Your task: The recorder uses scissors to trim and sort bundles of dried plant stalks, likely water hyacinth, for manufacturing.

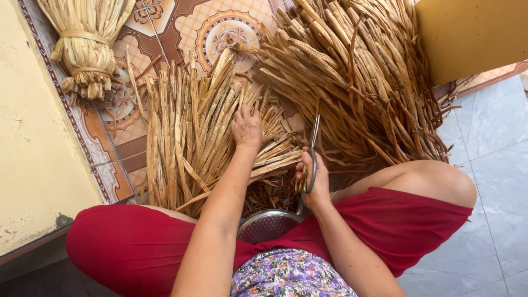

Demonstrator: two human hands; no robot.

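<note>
Dried straw strips (pixel 187 137): tan, flat, laid in a fanned pile on the patterned tile floor. Scissors (pixel 313 157): slim, metal, blades closed, pointing away from the person

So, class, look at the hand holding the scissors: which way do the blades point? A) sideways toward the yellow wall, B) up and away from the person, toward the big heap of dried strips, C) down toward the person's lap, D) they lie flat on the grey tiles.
B: the right hand grips the scissors by the handles, blades closed and pointing up toward the large heap of dried strips, while the left hand rests on the smaller pile.
</note>
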